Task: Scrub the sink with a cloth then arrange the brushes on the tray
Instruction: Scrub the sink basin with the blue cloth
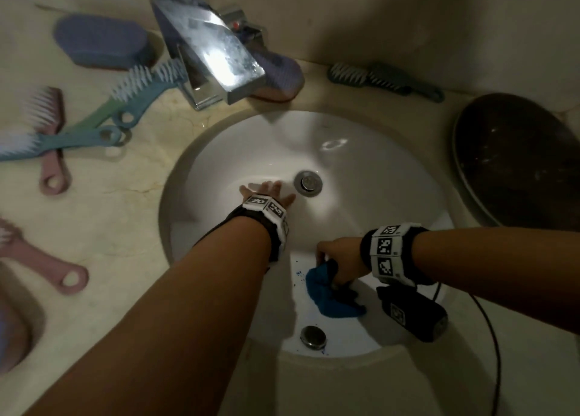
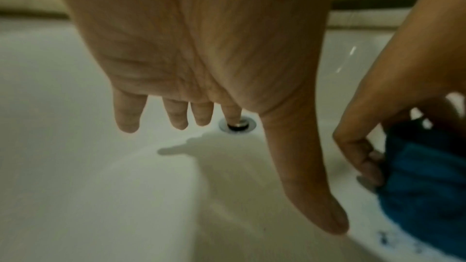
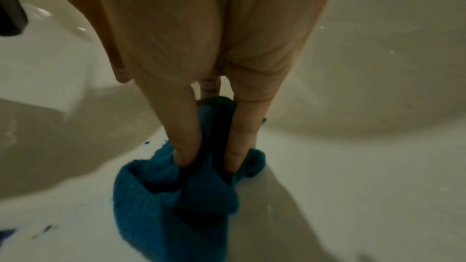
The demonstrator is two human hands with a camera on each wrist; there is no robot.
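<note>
My left hand (image 1: 270,193) lies open, fingers spread, low inside the white sink (image 1: 370,177) just left of the drain (image 1: 308,182); the left wrist view shows it (image 2: 290,172) holding nothing. My right hand (image 1: 332,258) grips a bunched blue cloth (image 1: 329,293) against the sink's near wall, with fingers (image 3: 186,142) dug into the cloth (image 3: 163,206). Blue specks mark the white surface beside it. Several brushes lie on the counter: a purple scrub brush (image 1: 100,40), teal brushes (image 1: 138,95), pink ones (image 1: 51,133) and a dark grey one (image 1: 386,78). A dark round tray (image 1: 518,155) sits at the right.
A chrome faucet (image 1: 207,48) juts over the sink's far rim, with another purple brush (image 1: 279,73) behind it. A metal overflow cap (image 1: 313,337) sits on the near wall. A black cable (image 1: 492,337) hangs from my right wrist. The beige marble counter (image 1: 131,202) surrounds the sink.
</note>
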